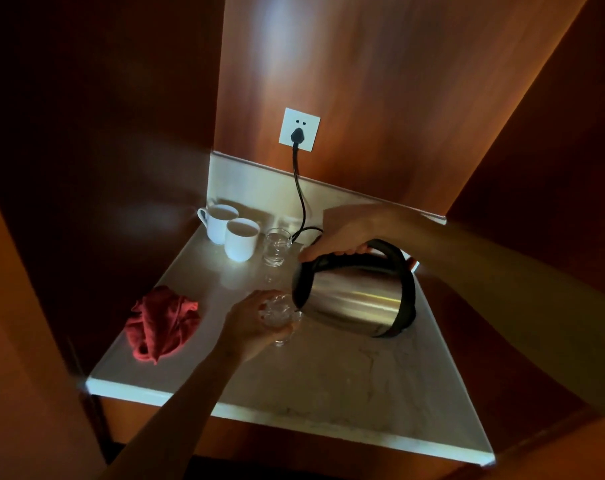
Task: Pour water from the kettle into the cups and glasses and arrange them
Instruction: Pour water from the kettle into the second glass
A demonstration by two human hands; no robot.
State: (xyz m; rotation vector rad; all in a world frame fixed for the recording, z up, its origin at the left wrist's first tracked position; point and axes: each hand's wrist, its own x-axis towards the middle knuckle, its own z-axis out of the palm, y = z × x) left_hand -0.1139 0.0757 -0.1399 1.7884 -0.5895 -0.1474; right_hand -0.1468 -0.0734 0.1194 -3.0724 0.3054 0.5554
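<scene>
Right hand (342, 233) wraps kettle (356, 299) handle, tipped so spout meets glass (280, 313). Left hand (249, 323), fingers curled round it, steadies glass against splash.

Dim wooden alcove with reddish-brown panel walls (380, 81). A pale marble counter (329, 393) with a low upstand fills it. White socket (299, 129) on back wall; light falls from above.
</scene>
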